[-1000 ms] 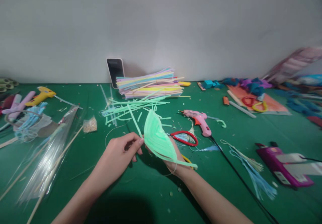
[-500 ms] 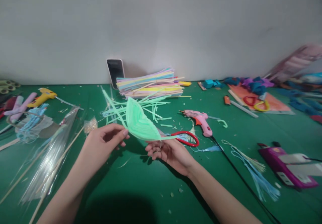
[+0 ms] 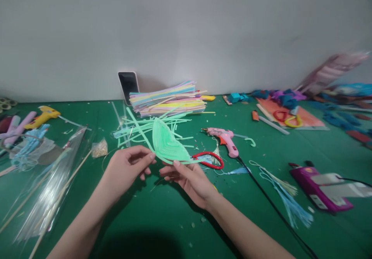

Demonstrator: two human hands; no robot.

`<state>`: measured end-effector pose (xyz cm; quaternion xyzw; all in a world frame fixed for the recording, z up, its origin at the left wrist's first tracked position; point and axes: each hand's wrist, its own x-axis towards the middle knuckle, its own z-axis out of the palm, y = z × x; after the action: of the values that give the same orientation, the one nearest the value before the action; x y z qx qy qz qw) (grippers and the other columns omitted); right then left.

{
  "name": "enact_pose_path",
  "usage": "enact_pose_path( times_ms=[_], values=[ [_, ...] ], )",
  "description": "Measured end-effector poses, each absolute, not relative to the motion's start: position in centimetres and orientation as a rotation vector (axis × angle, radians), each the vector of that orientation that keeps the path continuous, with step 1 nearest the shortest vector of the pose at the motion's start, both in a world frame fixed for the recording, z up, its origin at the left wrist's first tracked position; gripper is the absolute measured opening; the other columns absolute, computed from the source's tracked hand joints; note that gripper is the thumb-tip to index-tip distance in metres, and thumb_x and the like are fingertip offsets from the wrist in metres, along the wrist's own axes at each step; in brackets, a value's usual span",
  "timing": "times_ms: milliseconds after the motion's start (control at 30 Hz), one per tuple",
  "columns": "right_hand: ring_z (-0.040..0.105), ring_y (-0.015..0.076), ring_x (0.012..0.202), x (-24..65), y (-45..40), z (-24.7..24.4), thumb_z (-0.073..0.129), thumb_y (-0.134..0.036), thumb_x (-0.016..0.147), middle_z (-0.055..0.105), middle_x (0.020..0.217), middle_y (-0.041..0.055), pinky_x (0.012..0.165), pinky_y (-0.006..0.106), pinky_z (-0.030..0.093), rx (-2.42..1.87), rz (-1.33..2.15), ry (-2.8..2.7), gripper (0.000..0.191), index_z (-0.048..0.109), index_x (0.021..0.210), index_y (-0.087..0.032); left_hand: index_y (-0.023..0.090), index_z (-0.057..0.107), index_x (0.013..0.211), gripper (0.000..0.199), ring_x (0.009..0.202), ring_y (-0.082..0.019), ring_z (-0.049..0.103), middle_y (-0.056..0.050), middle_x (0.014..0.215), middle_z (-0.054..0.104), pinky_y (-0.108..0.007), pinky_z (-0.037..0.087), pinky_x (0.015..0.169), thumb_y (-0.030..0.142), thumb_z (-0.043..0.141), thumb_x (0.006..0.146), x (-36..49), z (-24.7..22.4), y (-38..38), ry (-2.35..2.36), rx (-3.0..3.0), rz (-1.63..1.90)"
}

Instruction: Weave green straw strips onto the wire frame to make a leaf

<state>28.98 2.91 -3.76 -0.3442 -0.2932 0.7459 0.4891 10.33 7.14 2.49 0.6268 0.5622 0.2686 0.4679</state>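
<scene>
A light green leaf-shaped piece (image 3: 168, 142), built of fuzzy strips in curved rows, is held up above the green table. My left hand (image 3: 128, 168) pinches its lower left corner between thumb and fingers, where a long green strip sticks up to the left. My right hand (image 3: 188, 177) grips the lower edge, thumb on top and fingers beneath. Behind the piece lie loose green strips (image 3: 139, 129). Red-handled scissors (image 3: 222, 162) lie just right of it, their blades hidden.
A pink glue gun (image 3: 228, 138) with a black cord lies at right, near tassels (image 3: 290, 201) and a purple device (image 3: 316, 189). Behind are a bundle of coloured strips (image 3: 168, 100) and a phone (image 3: 128, 86). Plastic sleeves (image 3: 55, 185) and a yellow glue gun (image 3: 45, 115) lie left.
The right thumb has come up onto the lower edge of the green piece, which has turned slightly. The view has shifted a little, moving the table items leftward.
</scene>
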Motion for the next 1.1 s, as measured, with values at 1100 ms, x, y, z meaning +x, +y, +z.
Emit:
enact_pose_path(
  times_ms=[1100],
  values=[
    [0.074, 0.0214, 0.085, 29.0, 3.0, -2.8, 0.082, -0.032, 0.071, 0.077, 0.077, 0.0003, 0.088, 0.038, 0.052, -0.930, 1.626, -0.732, 0.028, 0.057, 0.079, -0.022, 0.020, 0.069, 0.075, 0.033, 0.045, -0.009, 0.042, 0.007, 0.047, 0.050, -0.020, 0.030, 0.042, 0.052, 0.070, 0.076, 10.5, 2.9, 6.0, 1.428, 1.562, 0.590]
  ],
)
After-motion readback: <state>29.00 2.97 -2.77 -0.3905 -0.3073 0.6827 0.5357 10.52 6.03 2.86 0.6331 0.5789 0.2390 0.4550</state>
